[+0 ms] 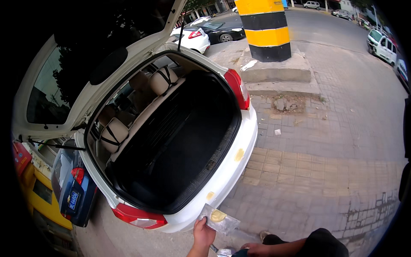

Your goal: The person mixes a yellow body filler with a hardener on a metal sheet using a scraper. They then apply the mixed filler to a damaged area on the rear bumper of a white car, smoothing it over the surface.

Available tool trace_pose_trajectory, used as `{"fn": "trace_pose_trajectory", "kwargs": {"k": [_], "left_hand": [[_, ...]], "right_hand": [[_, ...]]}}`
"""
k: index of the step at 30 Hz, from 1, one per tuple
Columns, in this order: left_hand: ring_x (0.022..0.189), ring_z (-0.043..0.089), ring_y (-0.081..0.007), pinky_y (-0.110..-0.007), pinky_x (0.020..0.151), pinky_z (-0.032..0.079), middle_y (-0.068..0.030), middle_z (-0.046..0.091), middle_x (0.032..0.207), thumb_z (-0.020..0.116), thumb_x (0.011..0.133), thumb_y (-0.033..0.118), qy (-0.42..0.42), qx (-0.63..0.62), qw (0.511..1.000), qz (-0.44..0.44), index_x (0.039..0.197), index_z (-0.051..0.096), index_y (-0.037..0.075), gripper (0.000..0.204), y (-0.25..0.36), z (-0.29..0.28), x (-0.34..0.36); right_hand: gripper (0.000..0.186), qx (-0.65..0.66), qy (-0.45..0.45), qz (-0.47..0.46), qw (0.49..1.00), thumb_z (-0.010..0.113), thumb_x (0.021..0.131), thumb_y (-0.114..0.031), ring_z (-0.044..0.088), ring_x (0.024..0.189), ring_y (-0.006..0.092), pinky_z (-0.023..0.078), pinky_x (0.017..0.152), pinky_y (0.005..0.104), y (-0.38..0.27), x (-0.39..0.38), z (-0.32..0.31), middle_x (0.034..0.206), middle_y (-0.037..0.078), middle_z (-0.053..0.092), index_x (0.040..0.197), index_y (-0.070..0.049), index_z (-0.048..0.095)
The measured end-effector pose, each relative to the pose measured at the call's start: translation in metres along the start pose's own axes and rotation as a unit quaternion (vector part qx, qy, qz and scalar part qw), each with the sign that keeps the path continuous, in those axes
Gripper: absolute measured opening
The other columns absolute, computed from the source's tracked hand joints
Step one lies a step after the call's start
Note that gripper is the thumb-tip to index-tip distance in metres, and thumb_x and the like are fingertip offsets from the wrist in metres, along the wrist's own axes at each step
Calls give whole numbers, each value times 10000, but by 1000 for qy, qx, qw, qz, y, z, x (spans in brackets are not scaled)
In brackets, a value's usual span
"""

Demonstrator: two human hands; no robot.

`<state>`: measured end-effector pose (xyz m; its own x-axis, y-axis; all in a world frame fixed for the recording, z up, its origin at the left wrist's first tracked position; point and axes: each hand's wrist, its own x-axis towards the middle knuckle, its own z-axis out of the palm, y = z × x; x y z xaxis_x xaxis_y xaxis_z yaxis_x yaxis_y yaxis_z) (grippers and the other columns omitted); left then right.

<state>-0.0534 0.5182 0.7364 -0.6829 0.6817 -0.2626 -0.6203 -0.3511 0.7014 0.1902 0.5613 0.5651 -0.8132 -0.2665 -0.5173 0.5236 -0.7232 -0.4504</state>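
Note:
My left hand (pixel 204 233) is closed on the edge of a flat, greyish mixing board (pixel 230 224) with a dollop of yellow putty (pixel 218 215) on it. The board is beside the rear bumper (pixel 227 173) of a white hatchback. Two dried-looking yellow putty patches mark that bumper: one nearer patch (pixel 210 195) and one farther patch (pixel 239 154). Low at the bottom edge, my right hand (pixel 256 249) is partly cut off and its fingers look curled. Beside it is a shiny silvery thing (pixel 225 252), too cropped to name.
The car's tailgate (pixel 77 98) stands raised over a black-lined boot (pixel 184 141). A yellow-and-black pillar (pixel 267 36) rises from a concrete step (pixel 278 76). A dark blue car (pixel 79 192) is parked at left. Paving (pixel 308 171) stretches away at right.

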Motion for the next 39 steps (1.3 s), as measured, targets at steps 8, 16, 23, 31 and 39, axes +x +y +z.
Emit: {"fn": "trace_pose_trajectory", "kwargs": {"k": [8,16,23,31,39], "left_hand": [[1147,590,-294,-455,1034,424,-146,623,1225,477,913,127,-110,17,993,-32,1270,524,-23,390,6,178,29],[1145,595,-271,-446,1020,440,-129,630,1222,466,929,131,-139,33,984,-109,1218,562,15,326,-28,229,128],[1156,600,-273,-451,1025,448,-123,629,1231,450,966,169,-220,45,962,-156,1252,542,14,337,-58,301,274],[962,621,-177,-348,849,487,-81,644,1109,459,981,163,-269,41,952,-140,1185,545,31,258,-116,461,390],[947,618,-153,-322,845,492,-95,635,1098,425,1023,184,-249,159,955,-7,1230,518,-14,301,-169,520,470]], "right_hand": [[371,88,-16,-293,952,577,877,8,649,1020,188,547,879,344,-109,-107,-31,1119,107,657,1234,-23,480],[498,118,69,-433,891,670,851,9,631,967,130,503,839,278,-234,-182,-53,1098,65,651,1303,-51,472],[401,178,229,-458,840,668,897,-48,628,992,170,523,857,349,-345,-200,-105,1091,70,633,1256,-53,491],[335,16,455,-578,678,561,979,-111,599,1004,161,501,891,329,-492,-282,-159,1120,64,609,1292,-50,460],[338,-482,512,-553,447,655,727,94,609,885,276,494,806,338,-696,-333,-227,1001,128,620,1052,0,643]]}}
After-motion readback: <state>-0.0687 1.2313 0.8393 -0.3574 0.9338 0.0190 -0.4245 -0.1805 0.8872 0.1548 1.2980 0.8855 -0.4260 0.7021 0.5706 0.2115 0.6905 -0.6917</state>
